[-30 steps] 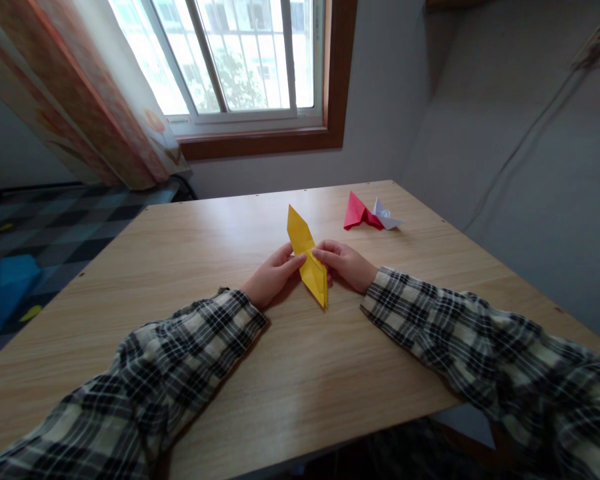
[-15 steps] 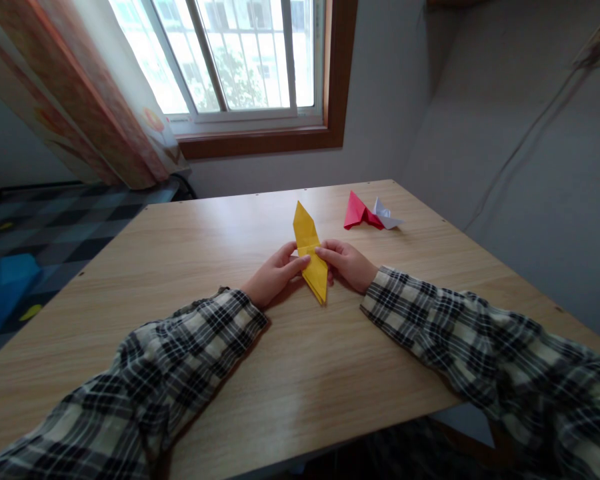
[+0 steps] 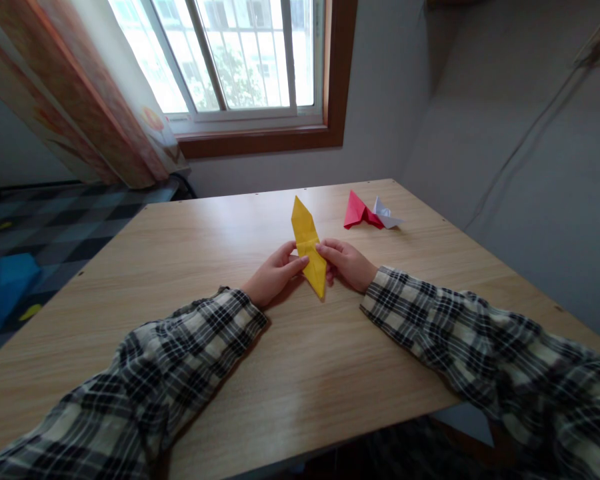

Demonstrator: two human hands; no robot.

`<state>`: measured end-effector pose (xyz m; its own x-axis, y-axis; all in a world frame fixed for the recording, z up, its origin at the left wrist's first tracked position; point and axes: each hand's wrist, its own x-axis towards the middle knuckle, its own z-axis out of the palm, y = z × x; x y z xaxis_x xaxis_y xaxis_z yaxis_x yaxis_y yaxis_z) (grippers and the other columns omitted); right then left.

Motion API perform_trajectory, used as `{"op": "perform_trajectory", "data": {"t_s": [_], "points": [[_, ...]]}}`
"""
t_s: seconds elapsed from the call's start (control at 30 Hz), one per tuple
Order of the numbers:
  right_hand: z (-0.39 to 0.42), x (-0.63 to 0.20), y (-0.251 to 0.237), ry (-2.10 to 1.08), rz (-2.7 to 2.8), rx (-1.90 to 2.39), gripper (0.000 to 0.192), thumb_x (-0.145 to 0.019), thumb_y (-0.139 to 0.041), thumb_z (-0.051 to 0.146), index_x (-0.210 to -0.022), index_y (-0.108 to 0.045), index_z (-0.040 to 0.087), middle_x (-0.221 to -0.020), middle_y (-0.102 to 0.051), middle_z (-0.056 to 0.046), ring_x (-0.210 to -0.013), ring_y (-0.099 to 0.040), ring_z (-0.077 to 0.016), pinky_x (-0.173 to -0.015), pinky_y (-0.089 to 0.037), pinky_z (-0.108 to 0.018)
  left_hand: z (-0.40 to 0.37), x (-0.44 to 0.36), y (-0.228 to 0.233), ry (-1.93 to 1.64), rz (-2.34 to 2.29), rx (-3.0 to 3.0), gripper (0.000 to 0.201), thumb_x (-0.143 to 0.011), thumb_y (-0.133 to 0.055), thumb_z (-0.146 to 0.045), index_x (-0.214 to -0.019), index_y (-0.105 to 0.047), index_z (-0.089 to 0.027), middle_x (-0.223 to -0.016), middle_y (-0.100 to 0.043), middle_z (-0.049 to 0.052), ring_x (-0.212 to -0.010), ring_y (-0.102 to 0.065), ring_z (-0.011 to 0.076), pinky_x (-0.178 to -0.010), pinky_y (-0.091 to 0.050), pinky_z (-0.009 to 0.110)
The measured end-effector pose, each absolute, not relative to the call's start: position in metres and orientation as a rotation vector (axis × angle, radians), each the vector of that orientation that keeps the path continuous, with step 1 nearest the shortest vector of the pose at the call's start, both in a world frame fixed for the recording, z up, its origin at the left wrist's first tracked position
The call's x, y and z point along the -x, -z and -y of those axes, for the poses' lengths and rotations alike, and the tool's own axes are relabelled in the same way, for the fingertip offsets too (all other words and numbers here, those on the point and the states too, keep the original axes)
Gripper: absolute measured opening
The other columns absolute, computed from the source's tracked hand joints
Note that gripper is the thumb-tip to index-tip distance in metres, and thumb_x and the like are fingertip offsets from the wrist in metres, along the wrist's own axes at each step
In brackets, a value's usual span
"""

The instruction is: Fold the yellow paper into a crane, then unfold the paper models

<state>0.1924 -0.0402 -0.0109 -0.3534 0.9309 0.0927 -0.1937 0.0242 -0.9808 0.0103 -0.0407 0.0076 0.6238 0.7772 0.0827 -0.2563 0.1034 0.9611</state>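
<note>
Item: yellow folded paper (image 3: 309, 247), long diamond, mid-table (image 3: 190, 267), near tip down, far tip raised. Your left hand (image 3: 273, 275) and right hand (image 3: 347, 263) pinch its waist from either side. Likely light, thin, easily creased; hold at the layered middle, not the points. Red and white paper model (image 3: 370, 213) lies far right.

A matt, smooth yellow paper fold (image 3: 310, 248) with crisp creases is pinched from both sides by the left hand (image 3: 273, 275) and the right hand (image 3: 349, 263). It is laid on a table (image 3: 190, 267) of pale wood-grain laminate with a smooth, faintly satin finish. Beyond the yellow fold, matt red folded paper (image 3: 357, 211) and white folded paper (image 3: 386, 215) are seen. Both forearms are covered by soft woven plaid cloth sleeves (image 3: 180, 353).
</note>
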Motion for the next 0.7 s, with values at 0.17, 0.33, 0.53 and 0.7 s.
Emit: {"op": "perform_trajectory", "data": {"t_s": [0.17,0.33,0.53,0.7], "points": [[0.0423,-0.1922,0.0100,-1.518,1.400,0.812,0.042,-0.083,-0.065,0.059,-0.080,-0.052,0.019,-0.053,-0.054,0.007,-0.041,-0.050,-0.0066,-0.038,-0.045,-0.017,0.0356,-0.0092,-0.0039,-0.909,-0.589,-1.220,0.031,-0.087,-0.068,-0.026,-0.113,-0.056,-0.014,-0.106,-0.071,0.011,-0.093,-0.069,0.0212,-0.090,-0.051,0.037],[0.0426,-0.1926,0.0120,-1.474,1.448,0.809,0.041,-0.083,-0.067,0.057,-0.079,-0.052,0.019,-0.052,-0.054,0.007,-0.041,-0.049,-0.0062,-0.039,-0.044,-0.017,0.0325,-0.0076,-0.0016,-0.922,-0.616,-1.221,0.029,-0.087,-0.068,-0.027,-0.110,-0.057,-0.014,-0.103,-0.070,0.010,-0.089,-0.068,0.0189,-0.087,-0.051,0.035],[0.0433,-0.1935,0.0140,-1.424,1.496,0.822,0.037,-0.086,-0.065,0.053,-0.079,-0.052,0.019,-0.052,-0.053,0.008,-0.040,-0.048,-0.0061,-0.038,-0.040,-0.017,0.0375,-0.0114,-0.0064,-0.946,-0.610,-1.162,0.021,-0.091,-0.061,-0.033,-0.099,-0.060,-0.013,-0.096,-0.071,0.009,-0.089,-0.067,0.0192,-0.086,-0.051,0.033],[0.0447,-0.1946,0.0112,-1.441,1.587,0.795,0.037,-0.085,-0.067,0.051,-0.077,-0.054,0.018,-0.053,-0.053,0.007,-0.043,-0.049,-0.0062,-0.041,-0.040,-0.017,0.0371,-0.0123,-0.0073,-0.958,-0.658,-1.153,0.024,-0.087,-0.065,-0.033,-0.100,-0.063,-0.012,-0.096,-0.070,0.008,-0.088,-0.065,0.0174,-0.084,-0.050,0.030]]}}
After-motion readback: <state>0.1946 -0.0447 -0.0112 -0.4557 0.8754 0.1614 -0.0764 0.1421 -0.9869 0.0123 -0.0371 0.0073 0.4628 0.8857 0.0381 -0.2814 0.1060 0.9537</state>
